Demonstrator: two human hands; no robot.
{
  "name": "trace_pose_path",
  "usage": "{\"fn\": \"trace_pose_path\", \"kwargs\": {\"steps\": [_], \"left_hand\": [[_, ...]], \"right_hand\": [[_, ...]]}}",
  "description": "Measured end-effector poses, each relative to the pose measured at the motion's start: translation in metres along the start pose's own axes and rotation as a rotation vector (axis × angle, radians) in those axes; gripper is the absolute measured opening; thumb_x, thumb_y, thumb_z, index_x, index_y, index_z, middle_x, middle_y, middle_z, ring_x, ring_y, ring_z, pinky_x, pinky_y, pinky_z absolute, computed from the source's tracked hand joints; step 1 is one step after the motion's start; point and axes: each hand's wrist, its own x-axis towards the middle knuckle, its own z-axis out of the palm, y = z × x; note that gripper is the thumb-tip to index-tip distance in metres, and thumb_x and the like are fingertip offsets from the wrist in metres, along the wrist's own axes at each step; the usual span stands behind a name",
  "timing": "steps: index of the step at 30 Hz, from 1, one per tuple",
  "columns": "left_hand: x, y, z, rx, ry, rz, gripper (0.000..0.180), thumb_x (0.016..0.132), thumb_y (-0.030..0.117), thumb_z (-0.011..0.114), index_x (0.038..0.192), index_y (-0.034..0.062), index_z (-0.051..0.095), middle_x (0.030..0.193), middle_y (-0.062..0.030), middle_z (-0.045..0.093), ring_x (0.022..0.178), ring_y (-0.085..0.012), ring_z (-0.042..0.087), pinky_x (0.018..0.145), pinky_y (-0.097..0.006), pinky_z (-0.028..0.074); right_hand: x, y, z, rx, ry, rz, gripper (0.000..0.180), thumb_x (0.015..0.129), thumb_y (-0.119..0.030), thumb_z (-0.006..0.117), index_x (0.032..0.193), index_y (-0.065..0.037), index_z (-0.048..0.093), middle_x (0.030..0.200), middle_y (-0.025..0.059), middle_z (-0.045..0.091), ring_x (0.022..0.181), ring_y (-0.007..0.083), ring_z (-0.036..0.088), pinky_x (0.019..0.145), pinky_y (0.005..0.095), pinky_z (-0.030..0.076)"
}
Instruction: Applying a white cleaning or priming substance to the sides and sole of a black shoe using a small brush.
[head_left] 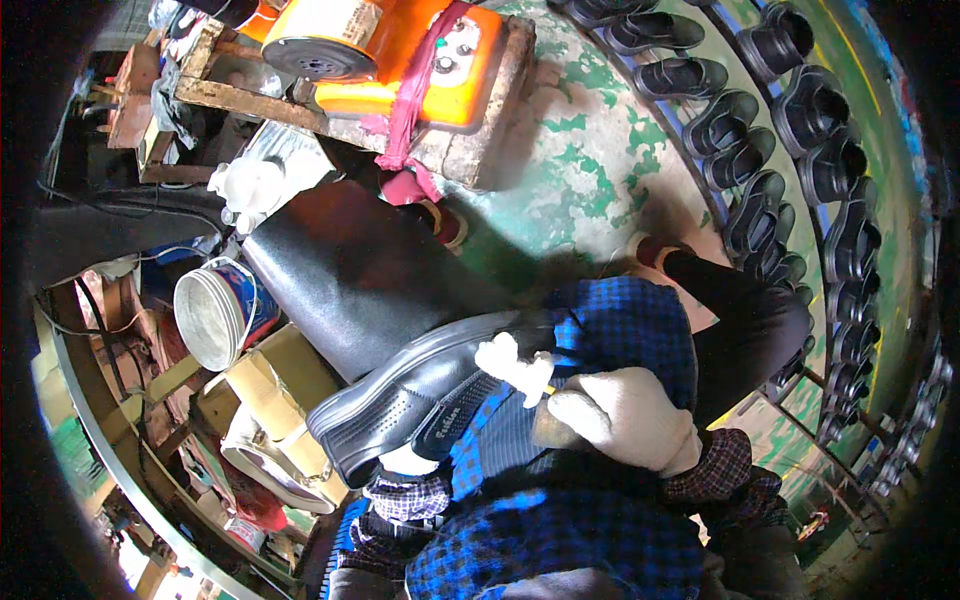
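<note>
A black shoe [420, 375], with rows of small holes and a strap, lies tilted above my lap. My left hand [408, 461], in a white glove, reaches into the shoe's opening and carries it; its fingers are hidden inside. My right hand [630, 415], in a white glove with stained fingertips, is closed around a thin yellowish stick [550, 389]. A white, fluffy wad [515, 365] sits on the stick's end, close beside the shoe's upper; whether they touch I cannot tell.
Under the shoe extends a shiny black leather-like surface [350, 270]. To the left are a white-lined bucket [205, 318] and a cardboard box [285, 375]. An orange machine [420, 75] stands on a worn board ahead. Racks of black shoes [735, 125] curve along the right.
</note>
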Motion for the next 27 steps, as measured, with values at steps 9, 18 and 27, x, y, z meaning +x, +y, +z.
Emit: {"fn": "trace_pose_path", "kwargs": {"steps": [9,18,27], "left_hand": [[0.006,0.008,0.007,-1.459,0.449,-0.256,0.021,0.103,0.019,0.043,0.115,0.0061,0.052,0.099,-0.0095,0.049,0.098,-0.0198,0.052,0.086,-0.033,0.044],[-0.001,-0.015,-0.034,-1.449,0.237,-0.253,0.067,0.104,0.046,0.037,0.149,-0.0034,0.034,0.153,-0.0252,0.037,0.142,-0.0381,0.038,0.123,-0.053,0.024],[0.002,-0.009,-0.015,-1.471,0.081,-0.152,0.062,0.105,0.042,0.039,0.149,-0.0014,0.036,0.151,-0.023,0.04,0.14,-0.0372,0.041,0.121,-0.051,0.027]], "right_hand": [[0.013,-0.005,0.011,-0.29,0.148,-0.412,0.013,0.09,-0.018,0.068,0.082,-0.009,0.069,0.061,0.0075,0.058,0.05,0.024,0.059,0.044,0.0378,0.045],[0.01,-0.009,0.013,-0.268,0.122,-0.285,0.026,0.089,-0.021,0.07,0.067,-0.008,0.063,0.057,0.0108,0.054,0.046,0.0282,0.054,0.043,0.0391,0.041],[0.015,-0.01,0.015,-0.282,0.125,-0.266,0.028,0.089,-0.023,0.07,0.067,-0.008,0.06,0.057,0.0107,0.054,0.047,0.0284,0.055,0.044,0.0392,0.041]]}}
